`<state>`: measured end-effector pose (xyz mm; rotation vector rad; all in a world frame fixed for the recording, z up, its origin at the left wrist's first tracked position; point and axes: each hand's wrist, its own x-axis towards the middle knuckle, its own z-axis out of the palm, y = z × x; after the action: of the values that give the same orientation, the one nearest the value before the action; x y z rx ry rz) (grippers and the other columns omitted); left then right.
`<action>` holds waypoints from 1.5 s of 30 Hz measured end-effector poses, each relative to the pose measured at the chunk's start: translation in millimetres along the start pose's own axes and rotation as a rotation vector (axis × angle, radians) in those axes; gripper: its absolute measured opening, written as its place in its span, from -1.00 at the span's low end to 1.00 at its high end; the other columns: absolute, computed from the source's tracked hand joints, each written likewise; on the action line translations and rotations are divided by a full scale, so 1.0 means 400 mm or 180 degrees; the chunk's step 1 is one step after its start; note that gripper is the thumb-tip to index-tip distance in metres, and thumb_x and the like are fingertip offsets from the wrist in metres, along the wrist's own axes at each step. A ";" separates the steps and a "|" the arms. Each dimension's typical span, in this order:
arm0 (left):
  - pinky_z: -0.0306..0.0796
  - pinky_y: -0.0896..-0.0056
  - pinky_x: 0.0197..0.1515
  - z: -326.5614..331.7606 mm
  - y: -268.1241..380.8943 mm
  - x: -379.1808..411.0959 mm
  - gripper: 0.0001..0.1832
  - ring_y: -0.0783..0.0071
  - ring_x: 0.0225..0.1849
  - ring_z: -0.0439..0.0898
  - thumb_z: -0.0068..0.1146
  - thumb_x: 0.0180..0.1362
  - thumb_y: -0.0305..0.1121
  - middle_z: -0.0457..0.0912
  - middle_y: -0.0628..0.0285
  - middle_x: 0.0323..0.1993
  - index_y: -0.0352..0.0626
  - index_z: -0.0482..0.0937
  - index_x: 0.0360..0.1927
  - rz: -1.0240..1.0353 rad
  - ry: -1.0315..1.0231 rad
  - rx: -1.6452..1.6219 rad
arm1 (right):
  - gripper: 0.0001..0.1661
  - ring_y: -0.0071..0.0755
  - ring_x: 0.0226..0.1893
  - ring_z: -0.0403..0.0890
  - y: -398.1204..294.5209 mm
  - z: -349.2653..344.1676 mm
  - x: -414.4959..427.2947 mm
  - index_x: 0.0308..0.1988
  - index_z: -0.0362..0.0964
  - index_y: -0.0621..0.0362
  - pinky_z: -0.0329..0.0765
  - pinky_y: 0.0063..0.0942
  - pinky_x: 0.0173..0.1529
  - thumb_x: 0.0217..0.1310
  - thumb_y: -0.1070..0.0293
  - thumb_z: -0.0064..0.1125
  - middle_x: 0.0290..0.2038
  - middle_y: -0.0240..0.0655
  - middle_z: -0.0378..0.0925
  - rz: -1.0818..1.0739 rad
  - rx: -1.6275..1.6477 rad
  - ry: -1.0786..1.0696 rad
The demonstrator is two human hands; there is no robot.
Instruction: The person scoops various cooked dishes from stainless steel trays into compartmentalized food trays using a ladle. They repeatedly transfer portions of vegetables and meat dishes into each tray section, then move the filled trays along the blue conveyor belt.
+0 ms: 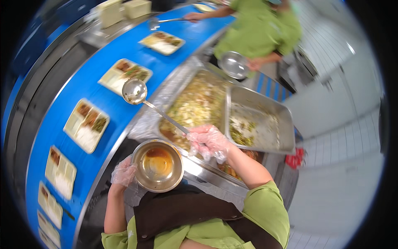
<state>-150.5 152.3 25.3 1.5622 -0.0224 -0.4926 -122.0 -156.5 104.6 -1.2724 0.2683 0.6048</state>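
Note:
My gloved left hand (124, 171) grips the rim of a round stainless steel bowl (178, 172), which has orange-brown sauce at its bottom. In my gloved right hand (209, 141) is the handle of a steel ladle (135, 91). Its bowl hangs over the near edge of a compartment meal tray (109, 75) holding rice, meat and green vegetables. Whether the ladle touches the tray, I cannot tell. Beyond my right hand lies a large steel pan (199, 105) of chopped pale vegetables in broth. A second steel pan (279, 124), with a little green vegetable left in it, rests beside it.
More filled trays (87, 126) sit along the curved blue conveyor belt (124, 115). Across the pans, a co-worker (258, 31) in green holds a ladle (154, 24) and a steel bowl (233, 65). Clear plastic film (149, 116) covers the ledge beside the belt.

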 end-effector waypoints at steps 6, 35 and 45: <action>0.25 0.33 0.11 0.259 0.092 0.120 -0.55 0.24 0.01 0.45 -0.09 0.17 -0.23 0.47 0.08 0.01 -0.18 0.35 0.11 0.0767 -0.1576 0.1571 | -0.74 -0.67 -0.73 0.37 -0.008 -0.271 -0.389 -0.15 0.45 0.35 0.29 -0.71 -0.68 0.12 0.50 0.08 -0.66 -0.41 0.44 -0.0385 0.0118 0.1400; 0.31 0.51 -0.11 0.678 0.092 0.204 -0.65 0.51 -0.19 0.42 0.01 0.12 -0.27 0.54 0.27 -0.20 -0.15 0.48 -0.04 -0.0255 -0.1836 0.0866 | -0.83 -0.55 -0.64 0.45 0.116 -0.730 -0.523 -0.29 0.44 0.43 0.41 -0.67 -0.58 0.07 0.54 0.12 -0.57 -0.31 0.47 0.0226 0.0476 0.1498; 0.46 0.53 -0.39 0.561 0.137 0.137 -0.67 0.60 -0.42 0.52 0.09 0.07 -0.40 0.58 0.30 -0.36 -0.27 0.48 -0.07 -0.0863 -0.1340 -0.0367 | -0.83 -0.68 -0.74 0.32 0.035 -0.586 -0.597 -0.27 0.46 0.28 0.16 -0.69 -0.75 0.15 0.45 -0.01 -0.67 -0.42 0.40 0.0166 -0.0490 0.1795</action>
<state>-156.9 -81.3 68.4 1.3315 -0.1035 -1.0139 -292.6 -441.9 146.7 -1.5744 0.7337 0.3016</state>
